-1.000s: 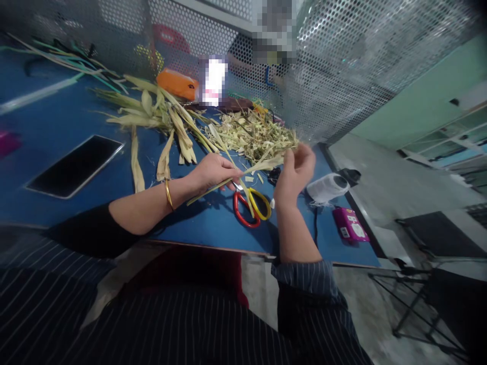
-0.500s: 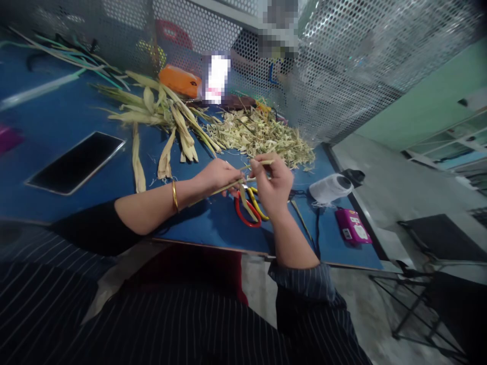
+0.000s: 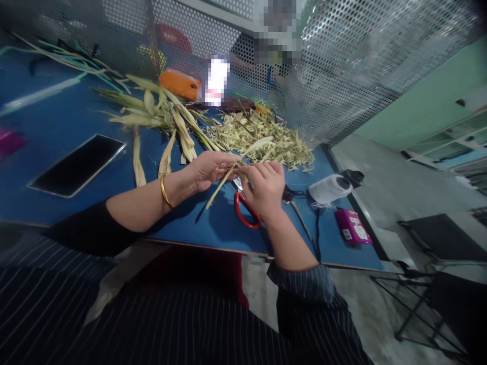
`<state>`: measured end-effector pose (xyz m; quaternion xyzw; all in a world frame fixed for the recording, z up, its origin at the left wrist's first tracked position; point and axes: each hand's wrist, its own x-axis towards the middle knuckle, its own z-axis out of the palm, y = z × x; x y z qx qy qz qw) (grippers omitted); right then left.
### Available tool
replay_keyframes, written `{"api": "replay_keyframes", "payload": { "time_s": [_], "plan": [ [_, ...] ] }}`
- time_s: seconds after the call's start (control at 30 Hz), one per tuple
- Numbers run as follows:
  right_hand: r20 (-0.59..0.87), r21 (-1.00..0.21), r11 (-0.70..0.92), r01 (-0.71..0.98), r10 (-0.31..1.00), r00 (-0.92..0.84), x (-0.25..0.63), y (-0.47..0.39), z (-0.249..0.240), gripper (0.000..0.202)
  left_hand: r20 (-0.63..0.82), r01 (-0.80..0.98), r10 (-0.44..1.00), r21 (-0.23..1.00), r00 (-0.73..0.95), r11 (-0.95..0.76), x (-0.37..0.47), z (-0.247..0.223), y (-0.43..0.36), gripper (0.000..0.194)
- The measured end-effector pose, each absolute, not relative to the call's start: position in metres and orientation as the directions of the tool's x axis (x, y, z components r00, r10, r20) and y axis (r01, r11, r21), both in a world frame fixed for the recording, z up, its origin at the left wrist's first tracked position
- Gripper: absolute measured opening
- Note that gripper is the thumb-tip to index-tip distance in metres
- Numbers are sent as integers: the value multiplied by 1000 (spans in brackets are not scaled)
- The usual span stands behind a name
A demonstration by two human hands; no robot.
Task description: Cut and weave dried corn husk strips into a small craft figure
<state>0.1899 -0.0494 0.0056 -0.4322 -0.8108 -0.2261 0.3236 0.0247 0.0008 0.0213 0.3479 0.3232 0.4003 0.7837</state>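
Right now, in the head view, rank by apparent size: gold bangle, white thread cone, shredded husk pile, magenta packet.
1. Shredded husk pile
2. White thread cone and magenta packet: too alike to rank
3. Gold bangle

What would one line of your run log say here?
left hand: fingers at pale strip | right hand: curled at same strip | red-handled scissors: on blue table, partly hidden | shredded plant heap: beyond hands

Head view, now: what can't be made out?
All head view:
Scissors, other handle: behind the right hand.
Pale strip, upper end: hidden where left hand and right meet.
Magenta item: cut off by left edge, blurred.
Bright panel: pixelated.
Purple pack, print: too small.
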Motion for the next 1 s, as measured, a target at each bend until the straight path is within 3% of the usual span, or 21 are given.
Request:
{"api": "replay_keyframes", "payload": {
  "time_s": [0.17, 0.3, 0.43, 0.53, 0.63, 0.7, 0.77, 0.87, 1.0],
  "plan": [
    [703, 233, 492, 839, 511, -494, 183, -52, 8, 21, -169, -407, 905, 850, 389, 334, 29, 19, -1, 13],
    [568, 402, 533, 745, 493, -659, 172, -51, 2, 21, -141, -386, 907, 871, 396, 305, 32, 10, -2, 10],
    [538, 369, 558, 744, 524, -660, 169, -51, -3, 21, -131, -379, 893, 872, 431, 311, 34, 6, -6, 8],
    [681, 125, 559, 820, 552, -480, 173, -50, -3, 14, -115, -357, 903, 892, 415, 278, 33, 9, -7, 7],
    [767, -342, 507, 791, 637, -77, 179, -44, -3, 9, -147, -298, 896, 910, 419, 289, 31, 12, -6, 5],
    [628, -672, 424, 607, 761, 163, 183, -38, -6, 11, -156, -274, 890, 916, 428, 292, 30, 13, -5, 6],
    [410, -879, 302, 370, 875, 258, 186, -32, -9, 14, -138, -265, 881, 922, 453, 281, 29, 12, -5, 8],
    [247, -962, 204, 179, 932, 265, 186, -27, -13, 18, -98, -239, 870, 941, 483, 238, 30, 11, -6, 18],
    [173, -979, 146, 144, 965, 198, 183, -28, -13, 23, -59, -218, 927, 965, 370, 149, 32, 7, -6, 19]
  ]
}}
